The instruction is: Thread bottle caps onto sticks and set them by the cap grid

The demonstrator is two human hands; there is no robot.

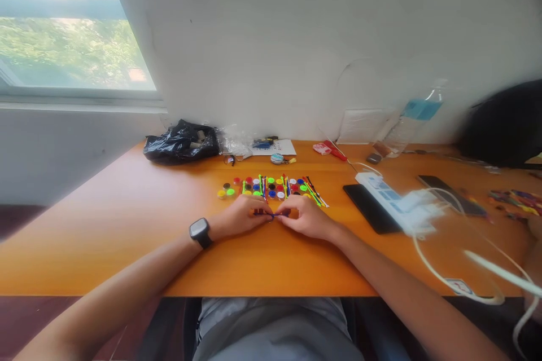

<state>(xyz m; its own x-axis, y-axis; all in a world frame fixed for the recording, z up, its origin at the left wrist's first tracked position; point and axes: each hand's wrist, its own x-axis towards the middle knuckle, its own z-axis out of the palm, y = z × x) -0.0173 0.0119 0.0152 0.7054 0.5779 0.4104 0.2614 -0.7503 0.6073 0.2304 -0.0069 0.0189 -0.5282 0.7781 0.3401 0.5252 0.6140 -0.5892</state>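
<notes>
My left hand [243,215] and my right hand [305,217] rest on the orange table [127,225], fingertips meeting. Both pinch the ends of a thin blue stick [273,215] held level between them. A black watch [200,232] sits on my left wrist. Just beyond the hands lie rows of small coloured round caps [254,187] and several coloured sticks [313,190].
A black plastic bag [182,144] and clear wrappers lie at the back. A white power strip [393,200] with cables, a dark phone [370,207], a water bottle [412,121] and a dark bag [506,124] are to the right.
</notes>
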